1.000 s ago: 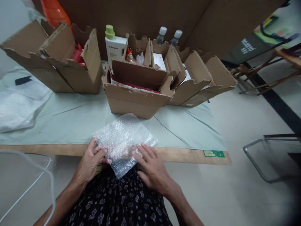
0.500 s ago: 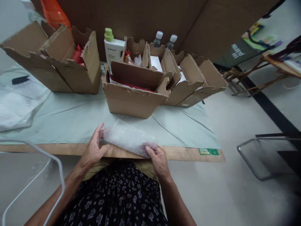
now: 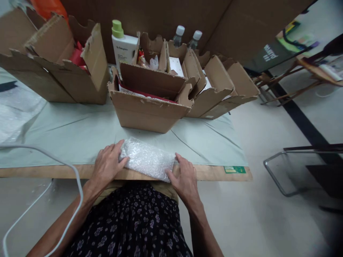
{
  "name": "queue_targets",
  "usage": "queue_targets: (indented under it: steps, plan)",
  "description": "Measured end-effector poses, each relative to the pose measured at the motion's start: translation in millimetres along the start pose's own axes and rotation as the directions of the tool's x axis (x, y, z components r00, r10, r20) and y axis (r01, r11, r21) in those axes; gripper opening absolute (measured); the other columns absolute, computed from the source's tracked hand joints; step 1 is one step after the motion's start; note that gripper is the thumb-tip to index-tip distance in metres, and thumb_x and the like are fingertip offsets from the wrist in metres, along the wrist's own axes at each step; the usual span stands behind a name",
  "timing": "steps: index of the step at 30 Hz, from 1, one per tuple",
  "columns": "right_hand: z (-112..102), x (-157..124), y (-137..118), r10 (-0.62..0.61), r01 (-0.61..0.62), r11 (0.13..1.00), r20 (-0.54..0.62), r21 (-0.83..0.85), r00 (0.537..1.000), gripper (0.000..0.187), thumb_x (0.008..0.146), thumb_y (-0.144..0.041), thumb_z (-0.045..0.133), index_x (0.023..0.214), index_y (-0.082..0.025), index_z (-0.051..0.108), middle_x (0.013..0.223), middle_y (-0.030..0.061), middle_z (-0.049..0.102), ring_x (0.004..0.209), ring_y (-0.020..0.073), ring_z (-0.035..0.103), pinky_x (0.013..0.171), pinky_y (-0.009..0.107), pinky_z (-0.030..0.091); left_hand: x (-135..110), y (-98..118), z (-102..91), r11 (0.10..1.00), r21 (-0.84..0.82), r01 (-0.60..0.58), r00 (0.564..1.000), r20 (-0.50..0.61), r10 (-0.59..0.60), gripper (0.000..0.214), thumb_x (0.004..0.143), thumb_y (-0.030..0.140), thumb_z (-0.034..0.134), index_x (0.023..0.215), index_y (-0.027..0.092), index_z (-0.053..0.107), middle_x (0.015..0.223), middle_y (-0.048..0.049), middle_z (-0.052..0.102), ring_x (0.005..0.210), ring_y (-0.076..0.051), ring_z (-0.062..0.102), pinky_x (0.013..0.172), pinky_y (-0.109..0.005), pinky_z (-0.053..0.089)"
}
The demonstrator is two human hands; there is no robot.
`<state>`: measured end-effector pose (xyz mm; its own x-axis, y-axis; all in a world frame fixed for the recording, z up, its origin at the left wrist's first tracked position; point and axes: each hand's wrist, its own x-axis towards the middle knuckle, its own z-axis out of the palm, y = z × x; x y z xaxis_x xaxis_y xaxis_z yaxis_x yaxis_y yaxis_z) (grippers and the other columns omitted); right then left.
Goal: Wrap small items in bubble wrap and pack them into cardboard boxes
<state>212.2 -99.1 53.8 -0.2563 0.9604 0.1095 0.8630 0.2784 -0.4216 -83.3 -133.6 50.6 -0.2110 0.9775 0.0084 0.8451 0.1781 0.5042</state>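
Observation:
A folded piece of clear bubble wrap lies near the table's front edge, its right end closest to me. My left hand grips the left end, thumb in front and fingertips at the far corner. At the other end my right hand grips it between the thumb, at the near corner, and the fingers, at the far side. Whether anything is wrapped inside cannot be made out. Just beyond stands an open cardboard box with something red and white inside.
More open boxes stand behind on the right, and another pair on the left. A white bottle with a green cap is at the back. Loose plastic wrap covers the table's left side. A white cable loops at lower left.
My right hand has shifted from pinching the bubble wrap's near right corner to spanning its right end. My left hand has closed in on the left end. The wrap looks flatter.

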Motion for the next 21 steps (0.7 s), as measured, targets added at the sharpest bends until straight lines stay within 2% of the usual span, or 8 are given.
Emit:
queue_targets:
  steps: [3,5,8,10,12,14,17,21]
  plan:
    - [5.0,14.0,3.7,0.024,-0.024,1.000,-0.025,0.001,0.999,0.063,0.092,-0.053,0.060,0.143,-0.017,0.053,0.148,0.0206,0.055,0.132,0.0400,0.050,0.104,0.058,0.042,3.3,-2.0,0.7,0.998,0.061,-0.013,0.999,-0.041,0.016,0.045,0.083,0.042,0.067,0.120,0.016,0.068,0.099,-0.0136,0.067,0.096,-0.035,0.060,0.089,-0.047,0.047]
    - [10.1,22.6,0.2,0.042,-0.042,0.999,-0.019,0.029,0.999,0.047,0.092,-0.050,0.060,0.125,-0.018,0.064,0.150,0.0202,0.053,0.136,0.0400,0.048,0.106,0.059,0.041,5.1,-2.0,3.0,0.997,0.072,-0.034,0.999,-0.023,0.036,0.028,0.082,0.039,0.066,0.100,0.018,0.072,0.096,-0.0131,0.066,0.094,-0.033,0.060,0.088,-0.046,0.047]
    - [12.8,25.5,-12.8,0.031,-0.029,0.975,-0.006,0.218,0.999,0.017,0.090,-0.038,0.062,0.093,-0.021,0.065,0.134,0.0146,0.065,0.125,0.0336,0.058,0.103,0.051,0.045,4.4,-1.5,-0.7,0.998,-0.009,-0.058,0.998,-0.015,0.058,0.010,0.080,0.032,0.063,0.078,0.023,0.064,0.089,-0.0090,0.067,0.089,-0.029,0.060,0.085,-0.042,0.047]
    - [11.4,20.7,-24.5,0.074,-0.082,0.908,0.037,0.410,0.997,0.015,0.089,-0.037,0.063,0.094,-0.023,0.062,0.114,0.0098,0.072,0.103,0.0268,0.067,0.090,0.042,0.052,2.6,-2.9,-13.5,0.995,-0.098,-0.008,1.000,-0.019,0.006,0.009,0.081,0.031,0.060,0.075,0.024,0.060,0.084,-0.0055,0.067,0.084,-0.026,0.061,0.081,-0.038,0.047]
    - [10.8,14.5,-37.7,0.112,-0.156,0.812,0.112,0.562,0.987,0.025,0.089,-0.036,0.063,0.110,-0.022,0.060,0.097,0.0047,0.071,0.082,0.0212,0.068,0.077,0.034,0.054,3.9,-6.2,-32.1,0.982,-0.165,0.093,0.995,-0.027,-0.099,0.011,0.082,0.035,0.059,0.083,0.024,0.061,0.083,-0.0030,0.068,0.080,-0.023,0.062,0.076,-0.034,0.047]
    - [13.6,11.0,-51.4,0.078,-0.174,0.762,0.178,0.624,0.981,0.040,0.090,-0.034,0.063,0.127,-0.022,0.057,0.092,0.0023,0.070,0.076,0.0187,0.067,0.072,0.030,0.054,11.9,-10.4,-48.0,0.973,-0.163,0.164,0.983,-0.054,-0.174,0.026,0.082,0.038,0.061,0.102,0.023,0.064,0.085,-0.0023,0.069,0.079,-0.023,0.064,0.074,-0.033,0.047]
    - [22.1,13.8,-69.2,-0.008,-0.130,0.839,0.252,0.527,0.968,0.052,0.089,-0.030,0.061,0.140,-0.023,0.055,0.093,0.0030,0.073,0.075,0.0200,0.067,0.073,0.031,0.053,32.8,-15.6,-50.8,0.993,-0.051,0.109,0.984,-0.137,-0.115,0.050,0.083,0.032,0.062,0.131,0.019,0.059,0.095,-0.0065,0.071,0.091,-0.027,0.065,0.087,-0.039,0.048]
    - [27.8,24.3,-80.0,-0.039,-0.074,0.940,0.320,0.333,0.946,0.062,0.091,-0.031,0.057,0.153,-0.024,0.049,0.090,0.0044,0.076,0.069,0.0231,0.065,0.069,0.034,0.050,35.4,-16.9,-26.4,0.999,0.033,0.019,0.966,-0.258,-0.010,0.053,0.086,0.027,0.060,0.137,0.012,0.058,0.118,-0.0177,0.067,0.114,-0.035,0.059,0.103,-0.051,0.044]
